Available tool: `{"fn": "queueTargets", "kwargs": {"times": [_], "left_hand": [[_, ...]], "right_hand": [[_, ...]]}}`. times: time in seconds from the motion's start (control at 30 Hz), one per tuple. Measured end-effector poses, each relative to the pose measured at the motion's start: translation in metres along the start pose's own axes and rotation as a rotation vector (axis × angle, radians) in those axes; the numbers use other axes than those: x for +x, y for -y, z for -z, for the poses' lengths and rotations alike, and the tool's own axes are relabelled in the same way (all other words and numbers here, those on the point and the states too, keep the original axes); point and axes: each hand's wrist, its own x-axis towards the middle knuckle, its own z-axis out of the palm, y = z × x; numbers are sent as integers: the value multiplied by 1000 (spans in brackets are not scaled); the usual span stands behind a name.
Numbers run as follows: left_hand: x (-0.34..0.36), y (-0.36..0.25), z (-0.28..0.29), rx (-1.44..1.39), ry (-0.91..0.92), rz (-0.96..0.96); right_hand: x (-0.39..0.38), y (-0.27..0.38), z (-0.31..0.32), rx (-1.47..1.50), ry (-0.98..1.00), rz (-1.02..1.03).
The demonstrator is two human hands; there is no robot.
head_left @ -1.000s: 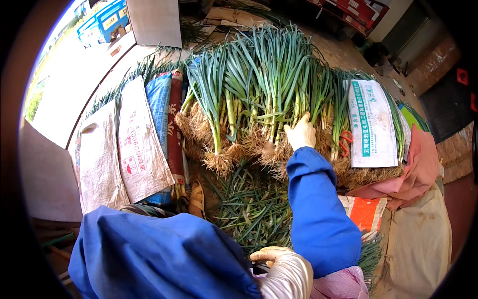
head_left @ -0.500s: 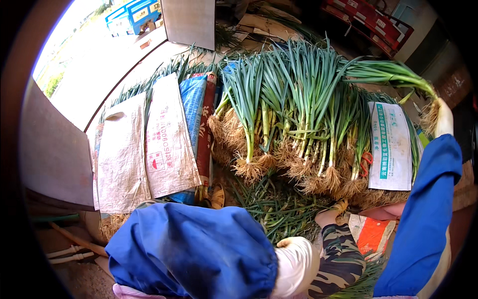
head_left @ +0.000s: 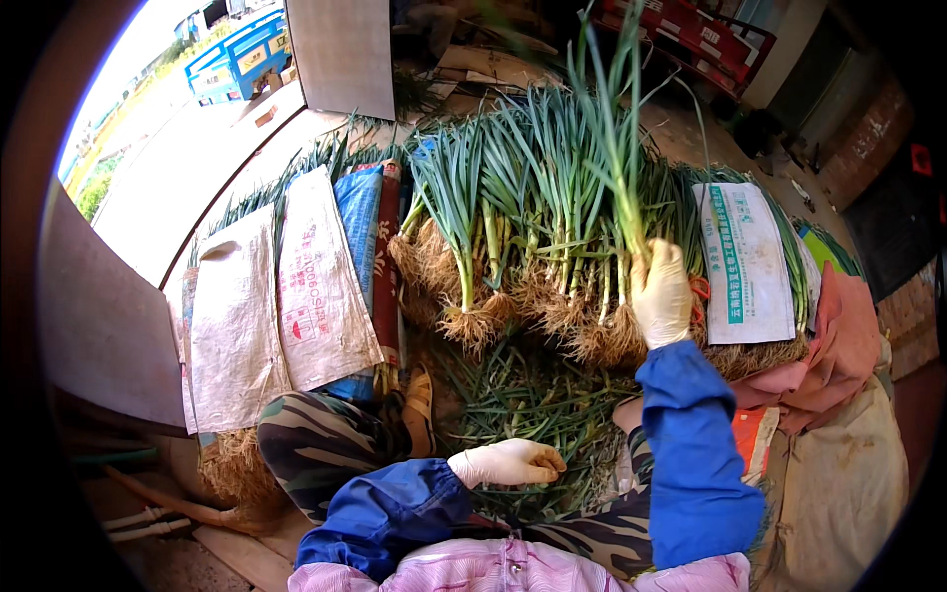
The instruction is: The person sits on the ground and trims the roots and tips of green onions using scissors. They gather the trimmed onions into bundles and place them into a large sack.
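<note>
My right hand [head_left: 659, 291], in a cream glove, is closed round the lower end of a leek [head_left: 623, 192] held upright before the pile, its long green leaves rising above the others. My gloved left hand [head_left: 505, 462] hovers low over loose leaf trimmings [head_left: 498, 390], fingers loosely bent, with nothing visible in them. A broad row of leeks [head_left: 469, 227] with pale, shaggy roots lies in front of me. Red scissor handles show just right of my right wrist, partly hidden.
Bundles covered by white sacks [head_left: 232, 316] lie at left, another under a white sack [head_left: 750, 266] at right, beside pink cloth [head_left: 834, 335]. My camouflage-clad legs [head_left: 326, 444] frame the trimmings. A metal door [head_left: 340, 54], blue cart [head_left: 237, 59] and red cart [head_left: 705, 39] stand behind.
My right hand reached into the pile, swung a leek out to the far right, and now holds it upright nearer the middle. My left hand has moved forward out from my sleeve's bulk.
</note>
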Motion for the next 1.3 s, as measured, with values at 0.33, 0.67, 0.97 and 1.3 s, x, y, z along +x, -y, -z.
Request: {"fn": "queueTargets", "kwargs": {"times": [0.33,0.67,0.97,1.3], "left_hand": [[19,33,26,-812,-592,-201],[57,60,54,-928,-829,3],[98,75,69,-1167,-571,-258],[54,44,1,-697,-585,-256]], "right_hand": [[-117,75,-25,263,116,-57],[-156,44,-86,531,36,-516],[-132,47,-68,979,254,-880],[-102,84,-65,502,233,-281]]}}
